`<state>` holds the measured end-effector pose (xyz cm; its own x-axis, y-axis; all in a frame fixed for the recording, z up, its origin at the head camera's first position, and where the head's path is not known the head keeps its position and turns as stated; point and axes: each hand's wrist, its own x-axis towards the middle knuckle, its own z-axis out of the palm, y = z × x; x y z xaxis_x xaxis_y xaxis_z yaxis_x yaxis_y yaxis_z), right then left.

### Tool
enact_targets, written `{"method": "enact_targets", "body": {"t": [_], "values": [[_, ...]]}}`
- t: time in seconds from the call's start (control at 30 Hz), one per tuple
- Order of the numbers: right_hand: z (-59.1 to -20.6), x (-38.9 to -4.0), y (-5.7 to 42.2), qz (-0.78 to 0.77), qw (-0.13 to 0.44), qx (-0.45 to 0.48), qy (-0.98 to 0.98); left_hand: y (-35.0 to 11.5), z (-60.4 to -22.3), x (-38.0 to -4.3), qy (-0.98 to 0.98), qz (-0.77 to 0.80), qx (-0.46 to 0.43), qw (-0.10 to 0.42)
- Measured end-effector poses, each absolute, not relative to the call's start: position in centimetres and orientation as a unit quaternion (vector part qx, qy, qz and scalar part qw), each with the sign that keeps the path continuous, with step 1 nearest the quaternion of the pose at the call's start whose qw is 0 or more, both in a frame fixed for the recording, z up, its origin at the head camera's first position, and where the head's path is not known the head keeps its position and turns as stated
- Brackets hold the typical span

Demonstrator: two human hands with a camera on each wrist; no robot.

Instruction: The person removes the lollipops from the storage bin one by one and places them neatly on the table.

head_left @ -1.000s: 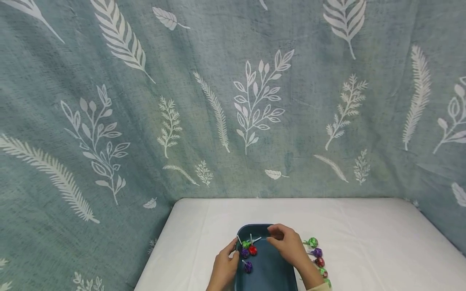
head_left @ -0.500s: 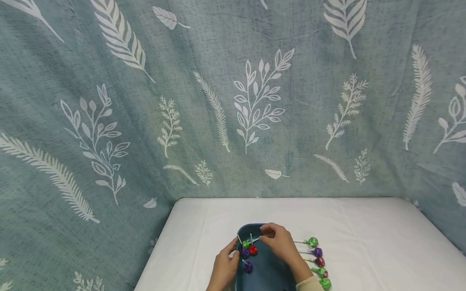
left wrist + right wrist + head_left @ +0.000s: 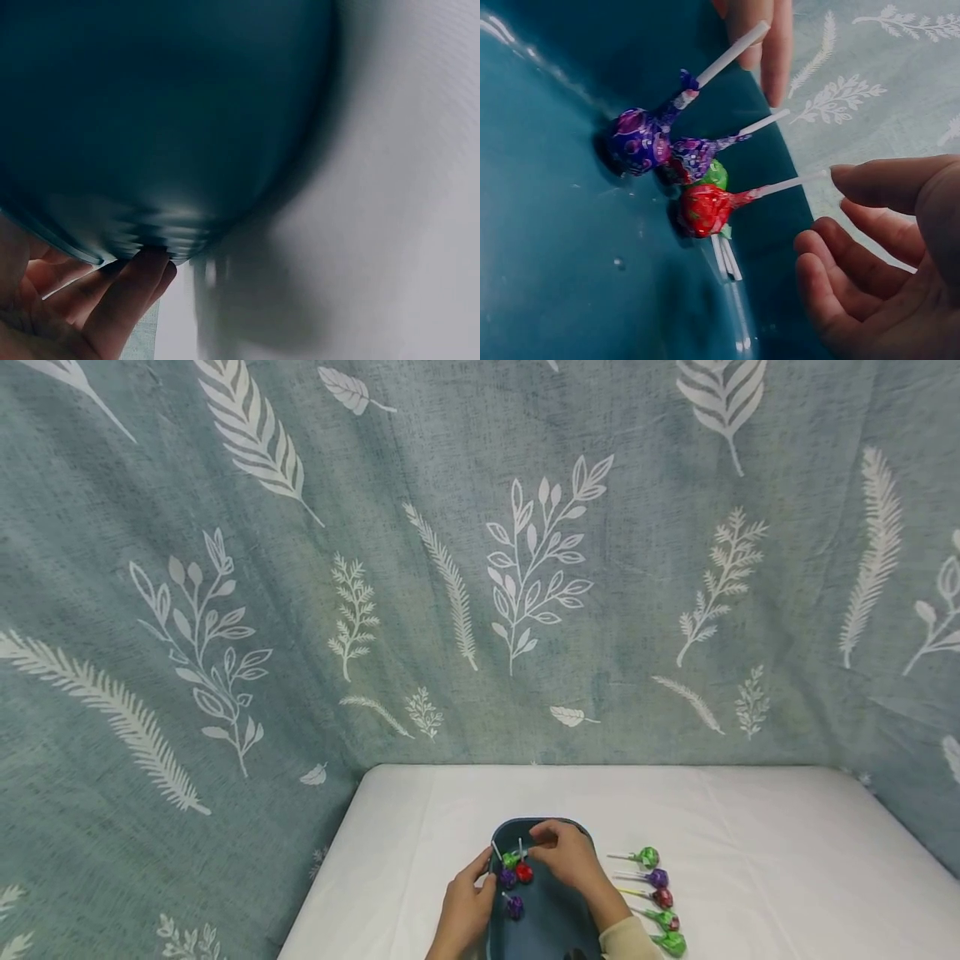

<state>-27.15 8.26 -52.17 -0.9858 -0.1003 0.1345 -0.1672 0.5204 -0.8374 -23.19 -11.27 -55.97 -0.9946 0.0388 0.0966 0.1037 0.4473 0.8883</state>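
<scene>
The right hand (image 3: 877, 262), fingers parted, seems to grip nothing. Just left of it in the tray (image 3: 543, 914) lies the red pop (image 3: 705, 210), its stick (image 3: 787, 184) running toward those fingertips, nearer than the left hand's; contact is unclear. Beyond purple pops (image 3: 637, 142), the left hand (image 3: 465, 906) pinches the tray's rim. Rightward, a row of pops (image 3: 660, 878) lies on the desk (image 3: 750, 860).

glossy, smooth plastic-looking tray (image 3: 555, 262); shiny, crinkled lollipop wrappers (image 3: 639, 142) (the sticks (image 3: 733, 55) look matt); matt cloth backdrop (image 3: 480, 714).
</scene>
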Motion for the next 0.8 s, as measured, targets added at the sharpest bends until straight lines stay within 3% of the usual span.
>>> {"method": "enact_targets", "body": {"t": [0.8], "values": [[-54.3,-27.9,7.2,0.390,-0.040,0.120,-0.912,-11.3,-56.0,-23.3,-0.850,-0.523,-0.047,0.035]]}}
